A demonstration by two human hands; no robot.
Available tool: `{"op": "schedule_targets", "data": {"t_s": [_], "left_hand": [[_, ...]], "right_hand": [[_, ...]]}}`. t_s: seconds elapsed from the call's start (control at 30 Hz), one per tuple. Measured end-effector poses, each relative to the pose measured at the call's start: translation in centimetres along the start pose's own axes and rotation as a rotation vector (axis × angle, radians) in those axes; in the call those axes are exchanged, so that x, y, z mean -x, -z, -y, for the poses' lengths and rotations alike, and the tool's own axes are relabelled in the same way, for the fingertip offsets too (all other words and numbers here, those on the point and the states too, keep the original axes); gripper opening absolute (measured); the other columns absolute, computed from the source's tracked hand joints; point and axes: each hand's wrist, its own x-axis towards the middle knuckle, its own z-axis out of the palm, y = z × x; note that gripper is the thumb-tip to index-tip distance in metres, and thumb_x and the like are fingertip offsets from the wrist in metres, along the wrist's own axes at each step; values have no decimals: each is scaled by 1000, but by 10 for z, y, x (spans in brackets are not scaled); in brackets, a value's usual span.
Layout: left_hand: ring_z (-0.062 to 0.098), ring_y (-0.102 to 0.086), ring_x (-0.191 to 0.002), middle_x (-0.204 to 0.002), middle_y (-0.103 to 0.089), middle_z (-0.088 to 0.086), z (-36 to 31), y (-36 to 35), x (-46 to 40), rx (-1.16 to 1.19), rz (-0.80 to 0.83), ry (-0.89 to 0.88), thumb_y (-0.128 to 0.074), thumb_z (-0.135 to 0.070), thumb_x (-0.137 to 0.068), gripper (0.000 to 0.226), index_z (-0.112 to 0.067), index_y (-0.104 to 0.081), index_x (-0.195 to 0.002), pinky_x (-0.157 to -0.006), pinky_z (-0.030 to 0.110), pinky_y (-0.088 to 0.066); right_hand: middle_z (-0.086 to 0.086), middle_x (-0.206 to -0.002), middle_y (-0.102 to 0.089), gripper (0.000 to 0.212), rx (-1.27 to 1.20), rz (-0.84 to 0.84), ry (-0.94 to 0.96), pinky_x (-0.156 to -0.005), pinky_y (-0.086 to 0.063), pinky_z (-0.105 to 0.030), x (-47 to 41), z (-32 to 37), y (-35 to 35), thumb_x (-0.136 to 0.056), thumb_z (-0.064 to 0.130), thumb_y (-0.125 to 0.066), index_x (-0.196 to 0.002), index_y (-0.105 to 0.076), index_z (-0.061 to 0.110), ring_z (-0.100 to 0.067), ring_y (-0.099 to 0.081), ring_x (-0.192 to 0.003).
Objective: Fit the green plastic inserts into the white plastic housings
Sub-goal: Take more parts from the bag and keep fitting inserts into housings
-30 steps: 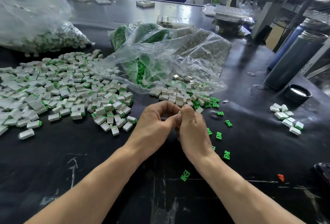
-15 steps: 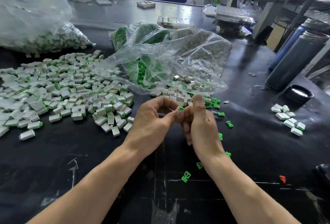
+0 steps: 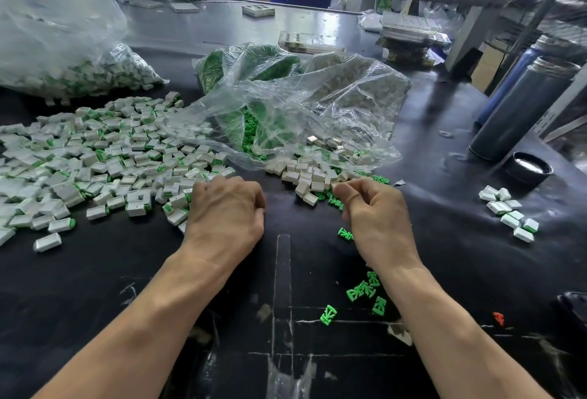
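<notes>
My left hand lies palm down at the near right edge of a wide pile of white housings with green inserts fitted. Its fingers curl under, so I cannot see what they hold. My right hand hovers at the near edge of a small heap of empty white housings, thumb pressed to forefinger with nothing visible between them. Loose green inserts lie by my right wrist, and one more insert sits beside that hand. A clear bag of green inserts lies behind the heap.
A big clear bag of housings sits at the far left. A few fitted housings lie at the right, near a black lid and two metal flasks. A small red piece lies on the black table.
My hands were joined at the middle around one piece. They have separated: the left went to the fitted pile, the right to the empty housings.
</notes>
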Motion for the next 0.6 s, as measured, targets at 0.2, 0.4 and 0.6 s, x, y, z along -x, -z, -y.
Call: {"op": "schedule_targets", "data": {"t_s": [0.2,0.4,0.6], "left_hand": [[23,-50,-116,-113,-60,-4,9,7,-6,-174,52,119,-63,-29,-90,14,-32,-70,-102,-101,42,-33],[24,-48,-119,-121,-58,-1,7,-3,-3,-4,-54,2,-60,-23,-96,22,-29,-68,-115,-100,38,-32],[18,-24,-151,-168,-20,-4,-20,-22,1,275,38,-280,-46,-2,-95,72,-30,-30,-159,-123,35,-16]], "right_hand": [[23,-42,-47,37,10,-73,-7,-44,-32,-12,-5,-2,10,-106,42,-56,-82,-73,21,-1,-47,-41],[11,-77,-73,18,179,-100,21,-69,-52,-26,-10,4,20,-104,21,-57,-96,-71,28,-6,-66,-74],[2,-111,-71,17,469,-10,40,-95,-54,-42,-6,6,12,-101,27,-63,-111,-76,28,-24,-65,-105]]}}
